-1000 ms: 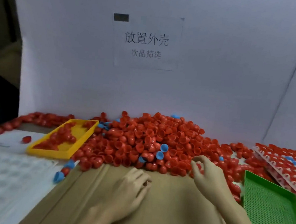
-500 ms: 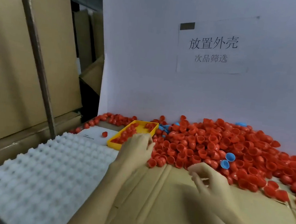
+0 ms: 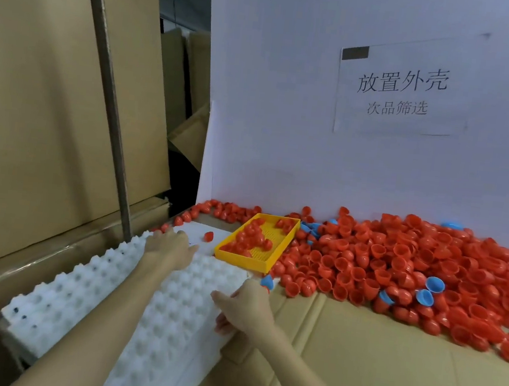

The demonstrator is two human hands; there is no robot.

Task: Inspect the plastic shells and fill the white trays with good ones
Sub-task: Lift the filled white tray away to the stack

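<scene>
A stack of white trays [image 3: 95, 286] with rows of empty cups lies at the left on the cardboard-covered table. My left hand [image 3: 169, 245] is at its far end, fingers over the far edge. At the stack's right edge my right hand [image 3: 244, 308] pinches the top tray, thumb on top and fingers under the rim. A big heap of red plastic shells [image 3: 395, 270] with a few blue shells [image 3: 435, 284] among them lies to the right, against the white back wall.
A yellow tray [image 3: 240, 260] holding several red shells stands just beyond the white trays. One red shell [image 3: 208, 236] lies loose on white paper. Large cardboard boxes [image 3: 36, 107] and a metal post [image 3: 109, 99] close off the left. Bare cardboard [image 3: 384, 379] lies at front right.
The view has swung left. Both hands left the cardboard in front of the heap and went to the white trays: the left to the far end, the right to the right edge.
</scene>
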